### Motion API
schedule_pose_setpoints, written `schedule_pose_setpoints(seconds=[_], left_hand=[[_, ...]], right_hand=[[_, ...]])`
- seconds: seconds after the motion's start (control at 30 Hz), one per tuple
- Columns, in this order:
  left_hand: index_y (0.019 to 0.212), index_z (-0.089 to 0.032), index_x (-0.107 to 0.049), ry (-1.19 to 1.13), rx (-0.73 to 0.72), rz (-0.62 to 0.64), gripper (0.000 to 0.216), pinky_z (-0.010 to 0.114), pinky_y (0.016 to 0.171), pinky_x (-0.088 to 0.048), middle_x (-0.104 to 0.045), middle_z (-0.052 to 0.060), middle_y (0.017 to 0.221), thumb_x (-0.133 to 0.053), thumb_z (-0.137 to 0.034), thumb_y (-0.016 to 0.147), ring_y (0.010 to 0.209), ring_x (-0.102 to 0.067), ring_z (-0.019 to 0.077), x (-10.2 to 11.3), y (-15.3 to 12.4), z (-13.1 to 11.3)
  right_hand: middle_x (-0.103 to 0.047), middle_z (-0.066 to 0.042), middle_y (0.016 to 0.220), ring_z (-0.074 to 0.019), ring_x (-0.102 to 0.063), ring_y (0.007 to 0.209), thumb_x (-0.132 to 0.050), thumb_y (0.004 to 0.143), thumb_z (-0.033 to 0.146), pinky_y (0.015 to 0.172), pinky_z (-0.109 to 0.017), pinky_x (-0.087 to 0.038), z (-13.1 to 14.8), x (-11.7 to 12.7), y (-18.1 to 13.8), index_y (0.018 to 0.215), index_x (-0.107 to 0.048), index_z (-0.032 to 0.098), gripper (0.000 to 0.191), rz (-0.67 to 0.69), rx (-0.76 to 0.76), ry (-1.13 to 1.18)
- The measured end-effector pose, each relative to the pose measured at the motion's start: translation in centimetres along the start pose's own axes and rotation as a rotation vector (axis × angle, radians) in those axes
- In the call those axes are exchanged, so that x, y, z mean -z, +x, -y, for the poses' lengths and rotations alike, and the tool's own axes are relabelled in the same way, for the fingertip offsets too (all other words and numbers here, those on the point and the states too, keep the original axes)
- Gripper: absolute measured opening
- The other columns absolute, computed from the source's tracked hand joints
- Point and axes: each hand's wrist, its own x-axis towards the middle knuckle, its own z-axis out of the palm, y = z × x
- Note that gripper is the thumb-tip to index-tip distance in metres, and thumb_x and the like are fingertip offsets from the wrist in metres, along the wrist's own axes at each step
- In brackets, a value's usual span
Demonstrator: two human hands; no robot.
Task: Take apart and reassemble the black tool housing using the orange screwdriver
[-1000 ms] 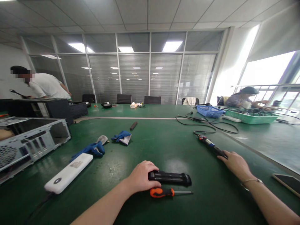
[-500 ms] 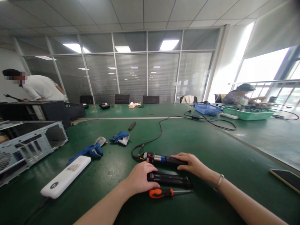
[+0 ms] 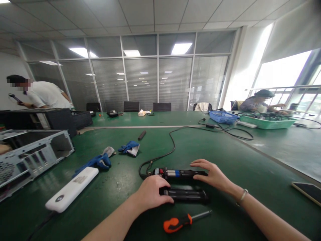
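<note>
My left hand [image 3: 152, 192] is closed around the left end of a black plastic casing half [image 3: 187, 194] on the green table. Just beyond it lies an opened corded tool body [image 3: 173, 173], its silver, blue and red inner parts exposed and a black cable leaving its left end. My right hand [image 3: 213, 175] is spread at the tool's right end, thumb and fingers apart on either side of it; whether they touch it I cannot tell. On the near side of the casing half is a screwdriver [image 3: 178, 223] with an orange and black handle, its shaft pointing right.
To the left are a white power strip [image 3: 72, 189], blue work gloves [image 3: 96, 162] and a metal computer case [image 3: 37, 157]. A dark bar [image 3: 141, 135] lies farther back. Blue [image 3: 223, 117] and green baskets [image 3: 268, 123] stand back right; a phone [image 3: 307, 192] lies right. Two people are nearby.
The screwdriver has shifted nearer to me, away from the casing half, and its shaft has turned upward. My right hand has moved slightly right and its fingers have lifted off the tool.
</note>
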Motion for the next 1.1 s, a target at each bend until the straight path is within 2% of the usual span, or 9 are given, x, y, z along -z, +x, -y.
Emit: schedule_pose_setpoints(seconds=[0.07,0.17,0.3,0.43,0.53,0.67,0.77,0.93,1.1], left_hand=[[0.101,-0.018,-0.073,-0.001,-0.005,-0.004,0.044,0.033,0.088,-0.048,-0.074,0.007,0.101,-0.078,-0.047,0.069,0.095,-0.066,0.0245,0.0,0.0,0.0],[0.100,-0.018,-0.073,0.001,-0.007,0.000,0.042,0.032,0.088,-0.049,-0.075,0.007,0.100,-0.078,-0.046,0.069,0.093,-0.067,0.0243,0.0,0.1,-0.1],[0.098,-0.017,-0.073,0.002,-0.009,0.001,0.039,0.033,0.089,-0.049,-0.075,0.007,0.099,-0.078,-0.044,0.070,0.092,-0.067,0.0245,0.1,0.0,-0.2],[0.097,-0.019,-0.073,-0.018,-0.021,-0.023,0.033,0.033,0.089,-0.049,-0.074,0.006,0.099,-0.075,-0.042,0.074,0.093,-0.067,0.0241,0.4,-0.1,-0.5],[0.095,-0.020,-0.074,-0.038,0.005,-0.117,0.023,0.032,0.088,-0.049,-0.075,0.005,0.095,-0.071,-0.037,0.079,0.091,-0.067,0.0227,0.8,-0.1,-0.4],[0.091,-0.020,-0.073,-0.095,0.102,-0.342,0.016,0.030,0.083,-0.050,-0.074,0.005,0.091,-0.065,-0.031,0.083,0.086,-0.067,0.0202,1.2,0.2,0.2],[0.091,-0.021,-0.072,-0.147,0.199,-0.459,0.015,0.030,0.081,-0.051,-0.074,0.004,0.092,-0.061,-0.029,0.085,0.086,-0.067,0.0203,1.6,0.5,1.0],[0.096,-0.018,-0.072,-0.290,0.342,-0.567,0.026,0.031,0.080,-0.053,-0.074,0.006,0.099,-0.054,-0.035,0.089,0.090,-0.067,0.0222,1.7,0.7,2.4],[0.101,-0.017,-0.071,-0.398,0.376,-0.629,0.034,0.032,0.086,-0.052,-0.073,0.007,0.106,-0.049,-0.041,0.091,0.101,-0.066,0.0241,1.6,0.7,2.9]], right_hand=[[-0.065,-0.008,0.109,-0.0234,-0.060,0.099,-0.068,0.078,0.046,0.088,-0.036,-0.047,1.4,0.0,-0.3,0.104,-0.070,0.022,0.035,-0.009,0.038,-0.021],[-0.067,-0.006,0.099,-0.0214,-0.061,0.091,-0.068,0.077,0.050,0.082,-0.033,-0.047,4.0,-0.2,-0.8,0.102,-0.070,0.023,0.037,0.146,0.132,-0.038],[-0.068,-0.006,0.102,-0.0241,-0.060,0.095,-0.073,0.071,0.054,0.094,-0.041,-0.039,6.2,-0.4,-1.3,0.108,-0.069,0.026,0.047,0.302,0.224,-0.132],[-0.068,-0.006,0.103,-0.0241,-0.060,0.096,-0.067,0.079,0.047,0.097,-0.043,-0.035,6.4,-0.3,-1.4,0.110,-0.068,0.027,0.037,0.340,0.206,-0.157],[-0.067,-0.007,0.104,-0.0244,-0.059,0.098,-0.066,0.080,0.042,0.096,-0.042,-0.037,6.1,-0.3,-1.4,0.110,-0.069,0.025,0.034,0.333,0.209,-0.142],[-0.066,-0.006,0.107,-0.0247,-0.057,0.103,-0.066,0.081,0.040,0.098,-0.043,-0.036,5.8,-0.5,-1.4,0.111,-0.067,0.026,0.033,0.318,0.181,-0.114],[-0.063,-0.007,0.110,-0.0242,-0.056,0.104,-0.064,0.082,0.040,0.094,-0.039,-0.041,5.7,-0.4,-1.4,0.113,-0.066,0.026,0.034,0.292,0.147,-0.053],[-0.060,-0.008,0.111,-0.0217,-0.057,0.098,-0.061,0.085,0.040,0.083,-0.032,-0.048,5.6,-0.4,-1.1,0.113,-0.065,0.023,0.033,0.188,0.132,0.052],[-0.059,-0.009,0.110,-0.0233,-0.055,0.099,-0.057,0.088,0.038,0.086,-0.036,-0.047,5.8,-1.1,-0.3,0.115,-0.063,0.022,0.032,0.026,0.150,0.040]])
